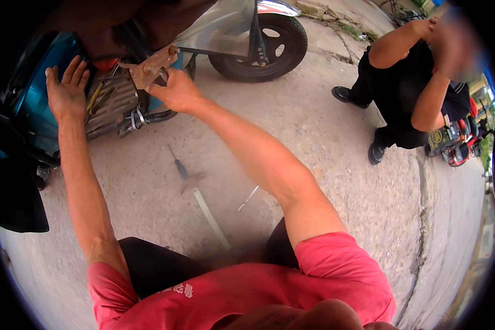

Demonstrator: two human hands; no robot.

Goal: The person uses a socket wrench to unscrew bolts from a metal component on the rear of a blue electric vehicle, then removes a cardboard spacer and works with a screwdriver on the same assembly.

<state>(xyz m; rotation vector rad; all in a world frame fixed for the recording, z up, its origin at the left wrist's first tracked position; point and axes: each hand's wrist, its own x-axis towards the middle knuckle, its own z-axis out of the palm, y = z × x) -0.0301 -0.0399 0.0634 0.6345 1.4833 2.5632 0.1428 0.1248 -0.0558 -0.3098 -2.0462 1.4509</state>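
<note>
Fingers spread and palm open, our left hand point(70, 96) is raised beside the teal panel point(37, 88) of a vehicle point(223, 27); whether it touches the panel, we cannot tell. Our right hand point(177, 91) pinches the near end of a rusty bracket point(147, 69), which sits above a slatted rack point(111, 102), left of the front wheel point(289, 50). Dark metal point(163, 76) shows at those fingertips, tool or bracket part, we cannot say. Good handling here, we judge, calls for a firm, steady pinch, the thumb clear of rough rusty edges, and the unloaded left hand bracing the bracket's far side before any force goes on. On the concrete point(324, 148) before our knees lie a screwdriver point(180, 167), a pale flat strip point(210, 217) and a thin white stick point(248, 198). At right, another person point(401, 91) has both hands raised.
</note>
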